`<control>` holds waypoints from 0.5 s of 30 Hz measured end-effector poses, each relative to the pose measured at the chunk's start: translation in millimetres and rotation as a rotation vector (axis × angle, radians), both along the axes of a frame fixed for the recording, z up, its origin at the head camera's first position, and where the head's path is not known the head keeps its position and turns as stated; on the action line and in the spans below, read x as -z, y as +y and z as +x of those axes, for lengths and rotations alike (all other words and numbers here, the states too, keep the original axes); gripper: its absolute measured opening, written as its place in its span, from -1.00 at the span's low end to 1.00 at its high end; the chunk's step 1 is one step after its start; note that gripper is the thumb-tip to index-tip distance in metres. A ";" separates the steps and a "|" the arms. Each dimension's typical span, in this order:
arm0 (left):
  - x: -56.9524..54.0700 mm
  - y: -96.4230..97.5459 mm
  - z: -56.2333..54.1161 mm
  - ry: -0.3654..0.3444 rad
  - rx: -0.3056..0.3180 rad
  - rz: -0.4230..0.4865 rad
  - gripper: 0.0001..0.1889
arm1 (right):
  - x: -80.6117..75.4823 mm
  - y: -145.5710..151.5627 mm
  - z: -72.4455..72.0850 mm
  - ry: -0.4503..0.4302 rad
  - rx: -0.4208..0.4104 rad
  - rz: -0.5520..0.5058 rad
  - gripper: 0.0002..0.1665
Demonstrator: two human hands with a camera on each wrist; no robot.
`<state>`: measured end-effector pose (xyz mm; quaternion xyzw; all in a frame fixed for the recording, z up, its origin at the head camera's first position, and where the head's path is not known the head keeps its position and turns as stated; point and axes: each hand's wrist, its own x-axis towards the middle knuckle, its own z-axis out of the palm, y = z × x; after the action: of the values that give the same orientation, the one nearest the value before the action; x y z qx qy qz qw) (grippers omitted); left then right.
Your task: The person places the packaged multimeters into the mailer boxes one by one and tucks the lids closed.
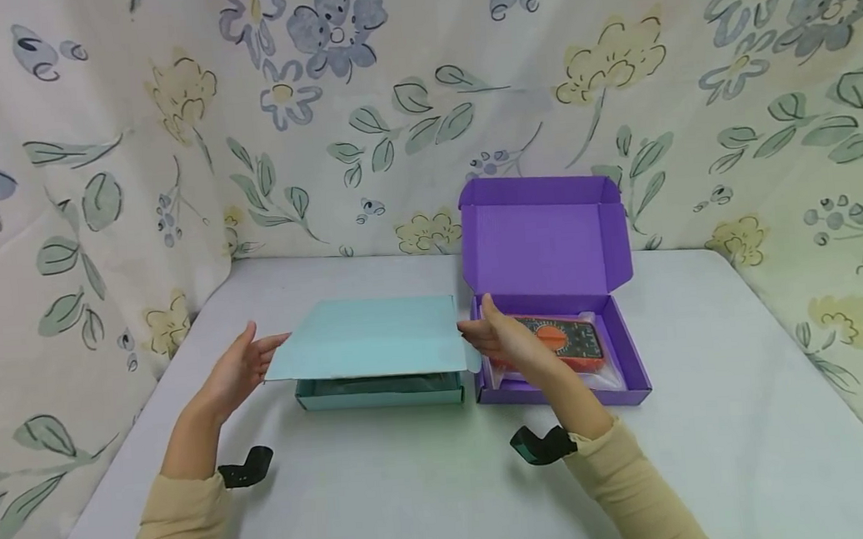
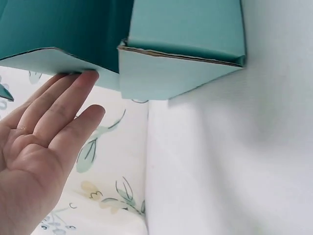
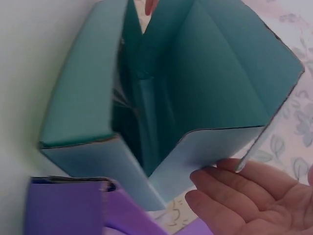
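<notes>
A teal cardboard box (image 1: 380, 394) stands on the table with its lid (image 1: 368, 336) partly raised, tilted over the base. My left hand (image 1: 232, 375) is at the lid's left side; in the left wrist view its straight fingertips (image 2: 90, 78) touch the side flap. On the other side, my right hand (image 1: 507, 339) has straight fingers against the lid's right flap (image 3: 215, 147). Dark contents show inside the teal box, mostly hidden by the lid. Right beside it is a purple box (image 1: 633, 364), lid up, holding a bagged red and black multimeter (image 1: 583, 342) partly covered by my right arm.
The white table (image 1: 387, 498) carries both boxes near its far edge. Behind and at the sides hangs a floral curtain (image 1: 397, 205). Black straps (image 1: 246, 468) stick out from both wrists. The purple box's raised lid (image 1: 542, 245) stands upright at the back.
</notes>
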<state>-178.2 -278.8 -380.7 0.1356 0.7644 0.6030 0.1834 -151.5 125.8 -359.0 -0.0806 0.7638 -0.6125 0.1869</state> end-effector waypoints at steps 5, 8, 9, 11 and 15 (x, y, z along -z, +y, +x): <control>5.6 0.8 3.9 0.000 0.010 -0.068 -0.10 | 12.2 -3.8 5.5 -0.018 0.007 0.017 -0.01; 7.8 1.9 6.7 0.009 0.000 -0.114 -0.12 | 17.8 -6.6 8.4 -0.024 0.020 0.053 -0.06; 8.4 2.5 7.8 0.010 -0.005 -0.126 -0.13 | 19.3 -7.7 9.1 -0.022 0.026 0.061 -0.08; 9.6 4.0 10.4 0.019 -0.014 -0.146 -0.16 | 21.4 -9.3 11.0 -0.014 0.034 0.084 -0.13; 9.5 7.9 20.5 0.038 -0.053 -0.196 -0.25 | 22.0 -11.9 19.5 0.036 0.063 0.169 -0.28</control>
<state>-157.7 -270.9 -390.2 0.1083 0.8264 0.5272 0.1654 -132.0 113.9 -381.0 -0.0515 0.8181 -0.5501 0.1598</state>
